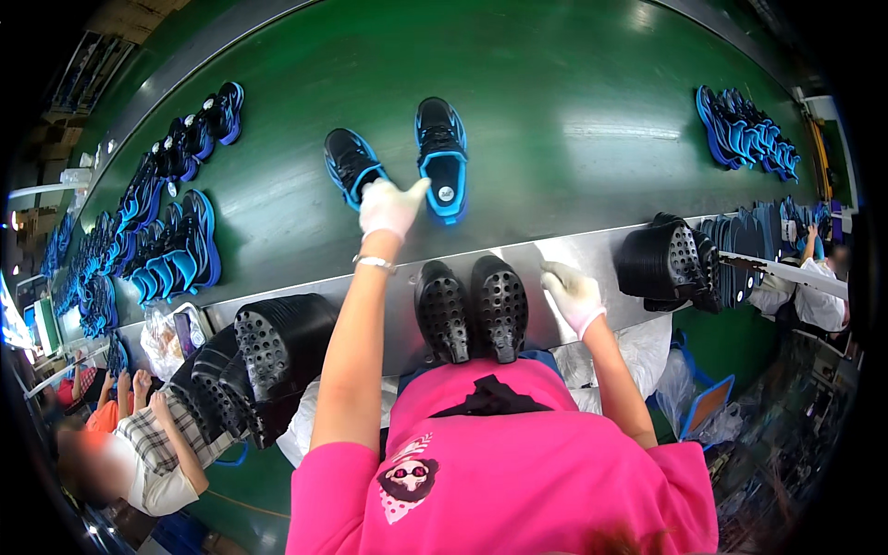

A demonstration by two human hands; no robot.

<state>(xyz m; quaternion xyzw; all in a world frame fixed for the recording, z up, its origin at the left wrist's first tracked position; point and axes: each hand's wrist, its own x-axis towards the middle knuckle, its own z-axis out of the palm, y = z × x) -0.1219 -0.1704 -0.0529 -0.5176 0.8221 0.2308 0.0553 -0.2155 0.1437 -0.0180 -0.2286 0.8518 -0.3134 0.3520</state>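
left grip touching black-blue shoe heel

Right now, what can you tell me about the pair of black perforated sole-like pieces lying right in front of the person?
The pair of black perforated pieces lies side by side on the grey metal ledge at the edge of the green conveyor belt. Each is oval, shoe-shaped and dotted with rows of small round holes; they look like moulded rubber or plastic. They touch each other, long axes pointing away from the person. The gloved right hand rests just beside them; whether it touches them is unclear. The left hand reaches beyond, toward the blue and black shoes.
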